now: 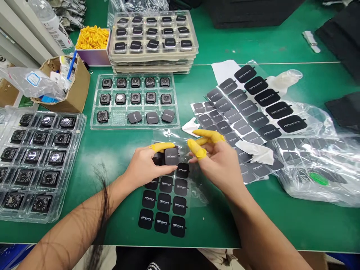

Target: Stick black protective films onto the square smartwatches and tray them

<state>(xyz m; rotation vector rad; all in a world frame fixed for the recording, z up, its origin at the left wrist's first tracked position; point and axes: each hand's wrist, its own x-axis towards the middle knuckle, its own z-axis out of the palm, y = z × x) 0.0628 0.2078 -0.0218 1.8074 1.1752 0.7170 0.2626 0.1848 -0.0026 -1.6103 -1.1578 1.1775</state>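
My left hand [143, 163], with a yellow finger cot on its index finger, grips a square watch body [171, 156] by its edges. The watch's upper face carries a black film printed "HiFuture". Below it on the table lies a clear sheet of black HiFuture films [164, 202] in rows, its upper part partly covered by my left hand and the watch. To the right of the watch, my right hand [218, 157] hovers with thumb and fingers apart, yellow cots on the tips, and nothing visible between them.
Ahead sits a clear tray [119, 117] of watch bodies, three with films. Stacked filled trays [153, 58] stand behind it, beside a box of yellow finger cots [92, 39]. Another watch tray [71, 165] lies left, near a cardboard box [80, 88]. Film sheets [239, 112] and plastic bags [312, 168] spread right.
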